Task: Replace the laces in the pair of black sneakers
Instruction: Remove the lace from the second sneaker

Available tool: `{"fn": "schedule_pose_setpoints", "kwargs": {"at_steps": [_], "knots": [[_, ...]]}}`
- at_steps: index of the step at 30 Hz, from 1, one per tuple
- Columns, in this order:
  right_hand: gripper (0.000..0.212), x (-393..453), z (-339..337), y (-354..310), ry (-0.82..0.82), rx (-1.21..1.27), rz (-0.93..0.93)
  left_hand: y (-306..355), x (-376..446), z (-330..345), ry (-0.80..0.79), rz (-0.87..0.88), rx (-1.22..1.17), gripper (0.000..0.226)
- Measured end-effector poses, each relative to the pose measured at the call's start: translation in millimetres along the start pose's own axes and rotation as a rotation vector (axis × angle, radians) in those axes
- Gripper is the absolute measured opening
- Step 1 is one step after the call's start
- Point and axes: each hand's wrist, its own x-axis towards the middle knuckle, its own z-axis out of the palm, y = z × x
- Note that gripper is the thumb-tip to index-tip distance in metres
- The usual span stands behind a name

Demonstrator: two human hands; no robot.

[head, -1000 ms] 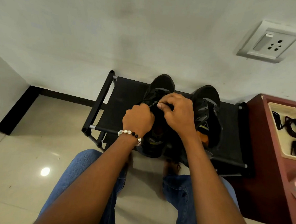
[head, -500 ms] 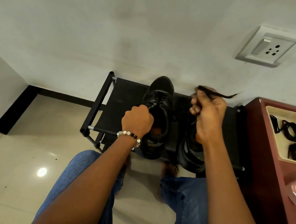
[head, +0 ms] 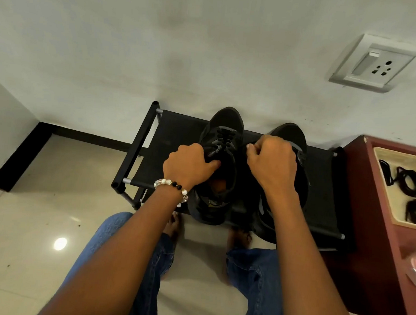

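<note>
Left hand [head: 189, 167] grips left sneaker [head: 220, 163]; right hand [head: 271, 165] curls over right sneaker [head: 301, 149].

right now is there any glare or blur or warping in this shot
Head view: a bright glare spot on the glossy floor tile; wide-angle bending makes the wall socket look tilted; the black sneakers blend into the dark rack, so lace detail is murky; the left hand and right hand look fairly sharp.

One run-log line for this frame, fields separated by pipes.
left hand holds left sneaker | right hand curled over right sneaker, grip hidden | spare laces in tray
</note>
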Motion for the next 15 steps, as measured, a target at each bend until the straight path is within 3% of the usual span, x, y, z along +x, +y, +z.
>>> {"fn": "schedule_pose_setpoints", "kwargs": {"at_steps": [3, 6, 8, 10, 15], "knots": [[0.019, -4, -6, -7, -0.214, 0.256, -0.047, -4, 2, -9, 0.065, 0.056, -0.045, 0.048], [0.041, -11, 2, -11, -0.405, 0.068, -0.059, 0, 4, -17, 0.238, 0.203, -0.148, 0.039], [0.051, -13, 11, -15, -0.387, -0.015, -0.022, 6, 6, -16, 0.299, 0.323, -0.17, 0.036], [0.043, -14, 18, -18, -0.328, -0.024, 0.009, 9, 8, -7, 0.272, 0.412, -0.131, 0.034], [0.026, -15, 30, -16, -0.252, 0.026, 0.024, 8, 13, 14, 0.316, 0.395, -0.029, 0.029]]}}
